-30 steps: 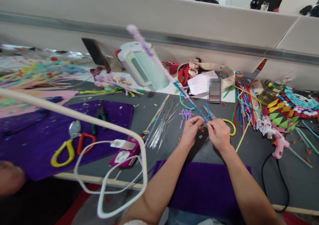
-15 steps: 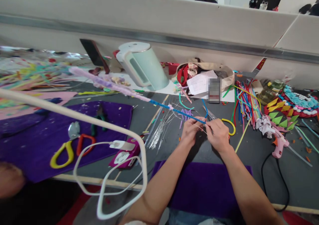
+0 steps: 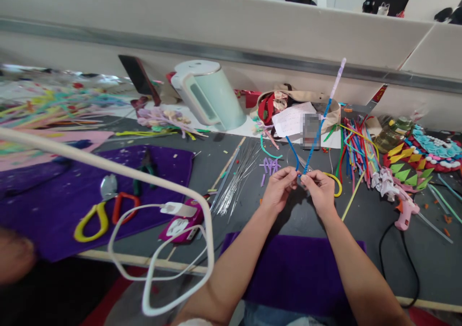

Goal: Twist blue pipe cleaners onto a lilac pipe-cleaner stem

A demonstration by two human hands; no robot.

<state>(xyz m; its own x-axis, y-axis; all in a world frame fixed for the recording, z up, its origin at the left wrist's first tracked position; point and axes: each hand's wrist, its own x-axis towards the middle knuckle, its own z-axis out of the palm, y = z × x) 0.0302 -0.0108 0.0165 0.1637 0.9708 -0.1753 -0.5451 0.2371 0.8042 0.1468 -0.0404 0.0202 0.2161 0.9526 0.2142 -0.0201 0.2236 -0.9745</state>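
Note:
My right hand (image 3: 319, 189) pinches the lower end of a thin stem wrapped in blue pipe cleaner (image 3: 317, 136). The stem stands up and leans right, with a fuzzy lilac tip (image 3: 338, 81). Close beside it, my left hand (image 3: 279, 187) is closed, its thumb and finger pinched at the same lower end. A loose blue pipe cleaner end (image 3: 293, 151) curves up between the hands. Exactly where each fingertip grips is too small to make out. Lilac pipe cleaner bits (image 3: 270, 165) and a bundle of thin wires (image 3: 236, 184) lie left of my hands.
A pale green kettle (image 3: 224, 97) and a cloth bag (image 3: 332, 114) stand at the back. Right are colourful pipe cleaners (image 3: 355, 148), a glass jar (image 3: 393, 132) and a pink glue gun (image 3: 407, 213). A white cable (image 3: 144, 292) and yellow-and-red-handled scissors (image 3: 92, 225) are left.
The stem has swung from pointing far left to standing up, leaning right. My hands stay close together at its lower end.

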